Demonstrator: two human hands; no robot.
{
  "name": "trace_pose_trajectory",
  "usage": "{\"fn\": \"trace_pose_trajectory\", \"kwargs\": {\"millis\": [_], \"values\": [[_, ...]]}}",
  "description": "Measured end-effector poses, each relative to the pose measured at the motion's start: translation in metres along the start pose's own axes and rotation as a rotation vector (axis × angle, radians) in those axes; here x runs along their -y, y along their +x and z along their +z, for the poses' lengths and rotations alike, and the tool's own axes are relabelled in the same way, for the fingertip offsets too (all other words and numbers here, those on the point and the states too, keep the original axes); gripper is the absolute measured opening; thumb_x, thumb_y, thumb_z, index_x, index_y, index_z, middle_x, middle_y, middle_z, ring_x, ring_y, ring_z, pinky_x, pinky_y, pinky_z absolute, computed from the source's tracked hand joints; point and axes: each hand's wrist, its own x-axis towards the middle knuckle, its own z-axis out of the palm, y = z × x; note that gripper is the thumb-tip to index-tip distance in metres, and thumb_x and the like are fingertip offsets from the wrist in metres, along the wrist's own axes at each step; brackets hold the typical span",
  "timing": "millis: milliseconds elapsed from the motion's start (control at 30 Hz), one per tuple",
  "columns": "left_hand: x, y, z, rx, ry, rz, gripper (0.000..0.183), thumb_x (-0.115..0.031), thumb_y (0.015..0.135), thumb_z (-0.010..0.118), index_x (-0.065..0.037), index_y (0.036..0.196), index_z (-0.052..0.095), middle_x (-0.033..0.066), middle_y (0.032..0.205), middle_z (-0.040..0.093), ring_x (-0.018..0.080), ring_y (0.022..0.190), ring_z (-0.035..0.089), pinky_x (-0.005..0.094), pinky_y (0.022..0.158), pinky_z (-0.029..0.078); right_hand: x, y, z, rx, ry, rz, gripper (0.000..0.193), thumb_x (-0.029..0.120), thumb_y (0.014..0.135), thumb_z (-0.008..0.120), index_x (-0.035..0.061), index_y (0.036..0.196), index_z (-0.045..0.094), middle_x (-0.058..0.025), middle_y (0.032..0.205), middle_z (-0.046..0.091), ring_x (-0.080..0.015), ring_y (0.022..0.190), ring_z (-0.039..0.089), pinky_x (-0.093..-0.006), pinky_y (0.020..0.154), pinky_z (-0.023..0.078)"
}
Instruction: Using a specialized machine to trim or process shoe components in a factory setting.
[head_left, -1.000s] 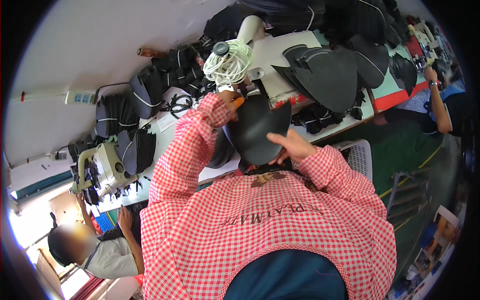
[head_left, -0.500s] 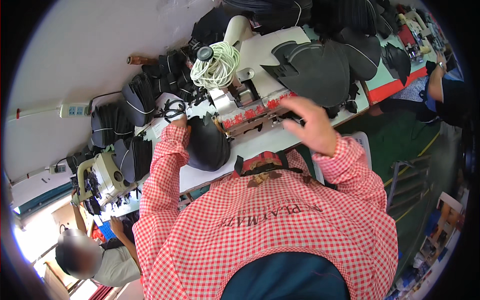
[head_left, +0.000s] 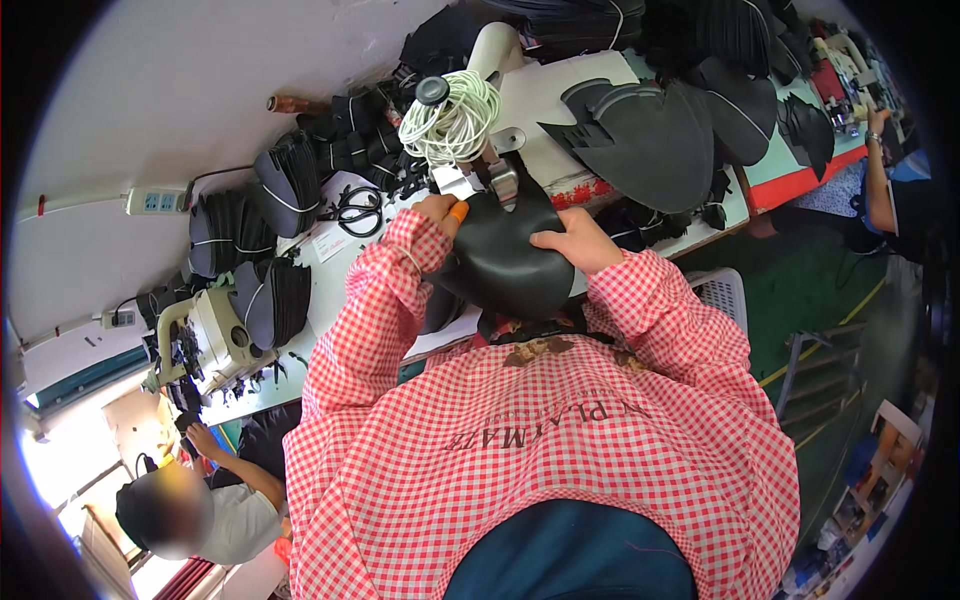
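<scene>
A black curved leather piece [head_left: 510, 262] lies under the needle area of a white sewing machine [head_left: 530, 95]. My left hand [head_left: 438, 212] grips its upper left edge, with an orange cover on one finger. My right hand [head_left: 572, 240] presses flat on the right side of the piece. Both sleeves are red and white checked. A coil of white cord [head_left: 455, 125] sits on the machine just above my left hand.
Black scissors [head_left: 355, 212] lie left of my hands on the white table [head_left: 325, 280]. Stacks of black pieces [head_left: 640, 140] cover the machine bed and table. A second sewing machine [head_left: 205, 335] stands at left, where another person [head_left: 215, 500] works. Another person's arm [head_left: 880, 190] shows at right.
My left hand has brought the black piece from the left back under the machine head, and my right hand has come down from the air onto it.
</scene>
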Motion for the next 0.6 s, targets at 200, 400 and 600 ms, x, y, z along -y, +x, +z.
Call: {"fn": "trace_pose_trajectory", "kwargs": {"millis": [200, 400, 600], "values": [[-0.002, 0.010, -0.008, 0.095, -0.014, 0.136, 0.032, -0.024, 0.087, 0.048, 0.002, 0.099, 0.061, 0.0193, 0.084, 0.064, 0.0281, 0.077, 0.061, 0.0338, 0.071, 0.045, 0.000, -0.026, 0.014, 0.049, 0.282, 0.154, 0.026, 0.010, 0.081, 0.060, -0.0055, 0.102, 0.059, -0.0075, 0.092, 0.063, -0.0122, 0.075, 0.060, -0.0255, 0.070, 0.049], [0.000, -0.001, -0.007, 0.025, -0.048, 0.064, 0.032, -0.026, 0.088, 0.047, 0.000, 0.103, 0.059, 0.0159, 0.075, 0.063, 0.0226, 0.059, 0.060, 0.0320, 0.056, 0.046, -0.009, -0.003, 0.009, -0.078, 0.206, 0.106, 0.023, 0.007, 0.081, 0.057, -0.0082, 0.098, 0.060, -0.0096, 0.088, 0.064, -0.0135, 0.073, 0.061, -0.0250, 0.066, 0.049], [-0.010, 0.026, -0.004, 0.153, -0.094, 0.129, 0.029, -0.024, 0.089, 0.044, 0.000, 0.094, 0.059, 0.0106, 0.067, 0.060, 0.0170, 0.052, 0.056, 0.0290, 0.049, 0.042, 0.002, -0.047, 0.015, 0.030, 0.382, 0.279, 0.029, 0.013, 0.084, 0.055, -0.0053, 0.106, 0.057, -0.0127, 0.095, 0.064, -0.0173, 0.078, 0.063, -0.0262, 0.073, 0.050]]}}
